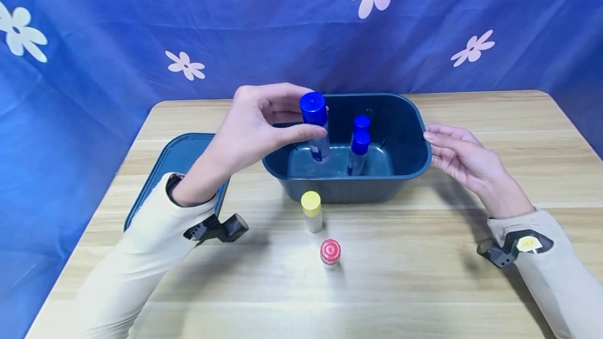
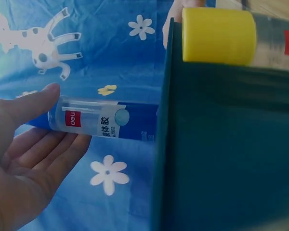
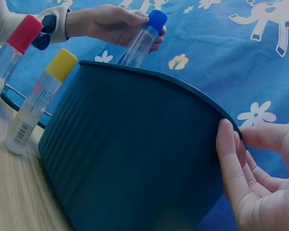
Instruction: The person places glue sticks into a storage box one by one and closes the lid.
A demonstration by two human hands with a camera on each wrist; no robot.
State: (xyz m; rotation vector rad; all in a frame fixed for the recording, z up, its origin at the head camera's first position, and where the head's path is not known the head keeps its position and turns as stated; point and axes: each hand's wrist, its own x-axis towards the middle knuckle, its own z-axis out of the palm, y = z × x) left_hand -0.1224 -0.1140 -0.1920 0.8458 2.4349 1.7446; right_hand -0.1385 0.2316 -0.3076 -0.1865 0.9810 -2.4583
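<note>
My left hand [image 1: 264, 124] pinches a blue-capped bottle of liquid glue [image 1: 314, 114] near its cap. In the head view that bottle hangs upright over the left part of a dark teal bin [image 1: 339, 187]; in the left wrist view its lower end [image 2: 135, 122] passes behind the bin's rim. Two more blue-capped glue bottles [image 1: 358, 151] stand inside the bin, right of the held one. At the bin's right end, my right hand [image 1: 464, 158] grips the rim between thumb and fingers, seen closely in the right wrist view [image 3: 260, 178].
A yellow-capped glue bottle [image 1: 312, 212] stands just in front of the bin, and a red-capped one [image 1: 330, 253] stands nearer to me. Under my left forearm lies a teal lid [image 1: 183, 153]. A blue flowered cloth [image 1: 282, 25] hangs behind the wooden table [image 1: 400, 276].
</note>
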